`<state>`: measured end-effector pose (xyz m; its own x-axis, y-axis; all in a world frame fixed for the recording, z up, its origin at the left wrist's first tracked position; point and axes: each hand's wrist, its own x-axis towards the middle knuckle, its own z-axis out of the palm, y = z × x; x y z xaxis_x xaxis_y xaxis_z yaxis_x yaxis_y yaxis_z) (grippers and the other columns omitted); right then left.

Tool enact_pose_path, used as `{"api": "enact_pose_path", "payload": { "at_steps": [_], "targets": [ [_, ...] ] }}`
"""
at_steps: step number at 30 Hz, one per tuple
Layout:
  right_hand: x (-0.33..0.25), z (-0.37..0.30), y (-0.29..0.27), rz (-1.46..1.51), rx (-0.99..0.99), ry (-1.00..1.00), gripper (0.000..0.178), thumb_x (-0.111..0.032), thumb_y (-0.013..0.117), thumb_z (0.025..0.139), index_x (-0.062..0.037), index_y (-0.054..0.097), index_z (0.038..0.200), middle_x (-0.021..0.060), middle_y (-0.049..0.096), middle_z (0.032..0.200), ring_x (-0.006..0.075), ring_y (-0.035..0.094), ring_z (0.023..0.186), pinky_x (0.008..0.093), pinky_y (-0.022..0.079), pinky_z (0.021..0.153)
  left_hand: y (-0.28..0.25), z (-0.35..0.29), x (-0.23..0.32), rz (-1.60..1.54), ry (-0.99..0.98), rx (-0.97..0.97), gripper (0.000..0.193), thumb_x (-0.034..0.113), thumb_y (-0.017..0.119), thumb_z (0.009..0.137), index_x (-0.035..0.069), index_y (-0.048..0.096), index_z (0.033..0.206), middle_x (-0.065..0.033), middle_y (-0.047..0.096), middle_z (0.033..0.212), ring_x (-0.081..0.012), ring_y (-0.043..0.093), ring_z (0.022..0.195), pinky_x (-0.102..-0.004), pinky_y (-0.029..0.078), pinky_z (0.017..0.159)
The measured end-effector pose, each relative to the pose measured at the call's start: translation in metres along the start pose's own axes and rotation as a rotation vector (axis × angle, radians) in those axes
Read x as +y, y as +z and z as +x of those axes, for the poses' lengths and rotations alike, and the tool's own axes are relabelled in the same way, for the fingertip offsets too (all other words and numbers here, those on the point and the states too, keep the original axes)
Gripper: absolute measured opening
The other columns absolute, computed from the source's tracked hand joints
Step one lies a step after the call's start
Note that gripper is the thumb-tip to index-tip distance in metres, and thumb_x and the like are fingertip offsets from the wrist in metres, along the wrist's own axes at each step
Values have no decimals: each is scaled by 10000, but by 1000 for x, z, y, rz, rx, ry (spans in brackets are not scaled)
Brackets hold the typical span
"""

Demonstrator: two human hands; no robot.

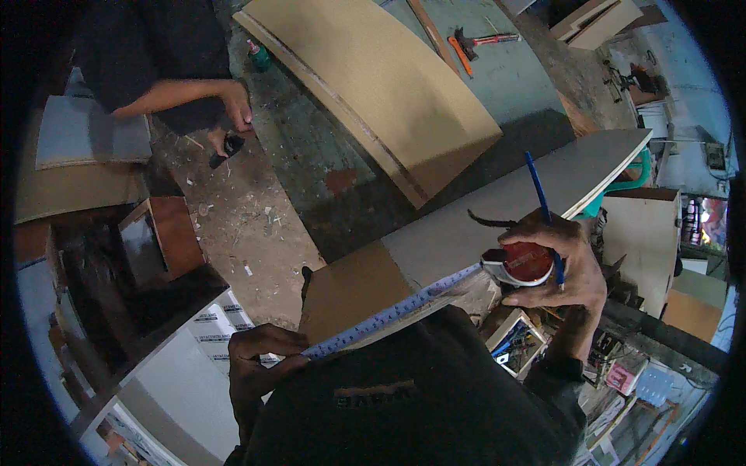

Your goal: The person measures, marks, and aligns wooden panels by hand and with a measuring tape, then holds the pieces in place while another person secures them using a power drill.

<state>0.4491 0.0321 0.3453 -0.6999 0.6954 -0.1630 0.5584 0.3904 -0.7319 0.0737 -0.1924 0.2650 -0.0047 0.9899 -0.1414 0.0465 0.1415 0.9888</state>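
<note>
A tape measure with a red and silver case sits in my right hand, the fingers curled round it. The same hand also holds a blue pencil or pen, which points up past the case. Its pale blade runs out to the left along the near edge of a long board, grey over most of its face and brown at the left end. At that left end my left hand pinches the blade's tip against the board's corner.
Beyond the board stands a green worktable bearing a cream panel, a hammer, an orange-handled tool and a green bottle. Another person's hand rests at its left edge. A white cabinet stands lower left; a tool tray lies right.
</note>
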Motion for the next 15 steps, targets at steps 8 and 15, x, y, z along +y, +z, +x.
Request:
{"api": "enact_pose_path", "payload": {
  "at_steps": [8,15],
  "targets": [
    [-8,-7,-9,24,-65,-8,647,-272,965,567,-62,699,1118,126,704,1088,283,668,1004,386,521,911,3,1,1,107,45,45,254,7,853,623,19,732,846,-162,733,866,-260,728,824,-352,572,791],
    [-8,-9,-10,8,-80,23,637,-266,958,577,-71,698,1126,134,690,1110,296,648,1032,392,509,932,-7,14,14,106,-103,-97,239,112,858,671,34,738,862,-124,733,834,-239,724,780,-346,558,735]
  ]
}}
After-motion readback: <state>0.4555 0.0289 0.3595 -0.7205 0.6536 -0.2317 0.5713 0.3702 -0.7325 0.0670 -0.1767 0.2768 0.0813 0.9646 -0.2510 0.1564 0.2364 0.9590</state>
